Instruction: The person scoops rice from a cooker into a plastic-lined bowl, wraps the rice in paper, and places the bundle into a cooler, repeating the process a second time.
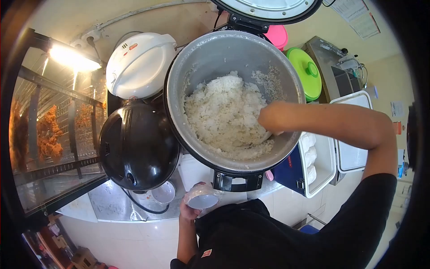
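A large pot of cooked white rice [226,110] sits in the open rice cooker [235,45]. My right hand [274,117] reaches inside, closed around a pale serving utensil [265,137]; most of it is hidden by the hand and the rice, so its exact shape does not show. Below the cooker's front handle, my left hand [188,210] holds a small round bowl [203,201] tilted, its pale inside facing up toward me. A similar small bowl [164,192] stands on the metal counter just left of it.
A black lidded cooker [139,148] and a white one [141,65] crowd the left, beside a lit glass case [62,130] of fried food. The raised cooker lid [268,6] is behind. At right stand a green-lidded container [304,74] and an open cooler [320,168] with white packets.
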`<control>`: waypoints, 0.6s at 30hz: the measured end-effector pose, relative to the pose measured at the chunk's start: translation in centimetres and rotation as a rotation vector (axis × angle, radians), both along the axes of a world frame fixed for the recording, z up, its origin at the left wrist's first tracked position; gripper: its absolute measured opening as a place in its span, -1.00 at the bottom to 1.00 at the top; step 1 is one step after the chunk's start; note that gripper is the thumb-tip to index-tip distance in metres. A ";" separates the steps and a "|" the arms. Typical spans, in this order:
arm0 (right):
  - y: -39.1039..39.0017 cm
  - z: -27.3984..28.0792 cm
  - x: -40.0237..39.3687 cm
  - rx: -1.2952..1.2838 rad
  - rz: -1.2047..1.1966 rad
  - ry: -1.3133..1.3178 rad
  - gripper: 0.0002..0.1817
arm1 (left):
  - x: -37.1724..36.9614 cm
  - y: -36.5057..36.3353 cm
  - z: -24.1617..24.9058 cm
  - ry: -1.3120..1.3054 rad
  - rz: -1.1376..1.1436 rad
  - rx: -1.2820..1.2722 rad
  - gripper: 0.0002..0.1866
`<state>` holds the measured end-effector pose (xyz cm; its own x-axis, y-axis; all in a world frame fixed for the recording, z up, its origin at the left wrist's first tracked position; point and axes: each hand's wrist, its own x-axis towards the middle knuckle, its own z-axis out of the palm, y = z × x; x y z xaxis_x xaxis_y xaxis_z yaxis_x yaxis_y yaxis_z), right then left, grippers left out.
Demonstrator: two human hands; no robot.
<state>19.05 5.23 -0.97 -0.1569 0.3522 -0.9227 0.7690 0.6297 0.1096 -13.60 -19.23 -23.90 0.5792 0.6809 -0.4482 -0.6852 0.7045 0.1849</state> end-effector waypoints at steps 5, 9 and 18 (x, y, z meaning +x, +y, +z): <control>-2.6 -6.8 1.7 0.049 -0.118 0.200 -0.77 | -0.5 0.3 -0.1 0.102 -0.018 0.045 -0.04; -2.4 -7.4 -0.1 0.032 -0.060 0.136 -0.77 | -0.4 0.0 -0.6 0.063 0.028 0.014 -0.06; 0.9 -6.3 0.0 0.231 -0.086 0.133 -0.78 | 0.2 0.3 -0.5 0.020 0.030 0.020 -0.12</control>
<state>19.01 6.16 -7.22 -0.2314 0.5685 -0.7895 0.8358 0.5314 0.1376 -13.42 -18.92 -24.38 0.5495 0.7070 -0.4453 -0.7020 0.6797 0.2129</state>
